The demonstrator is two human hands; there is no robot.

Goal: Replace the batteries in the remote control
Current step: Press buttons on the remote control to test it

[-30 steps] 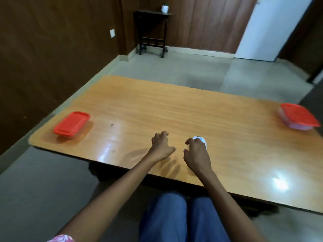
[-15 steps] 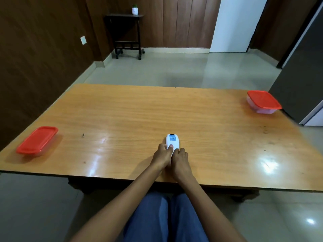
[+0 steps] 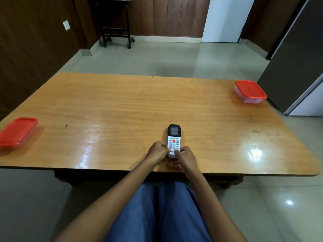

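The remote control (image 3: 173,137) lies button-side up near the table's (image 3: 122,102) near edge; the left hand (image 3: 156,152) and right hand (image 3: 186,156) are close together, both clamped on its lower end, thumbs on its face; its back is hidden and no batteries show; the job looks barely begun, with opening, swapping and closing all left.

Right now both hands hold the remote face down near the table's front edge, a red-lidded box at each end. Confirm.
Not face down: the remote is face up, screen and buttons showing in the head view. Otherwise right: left hand and right hand grip its near end by the front edge of the table, a left box and right box at the ends.
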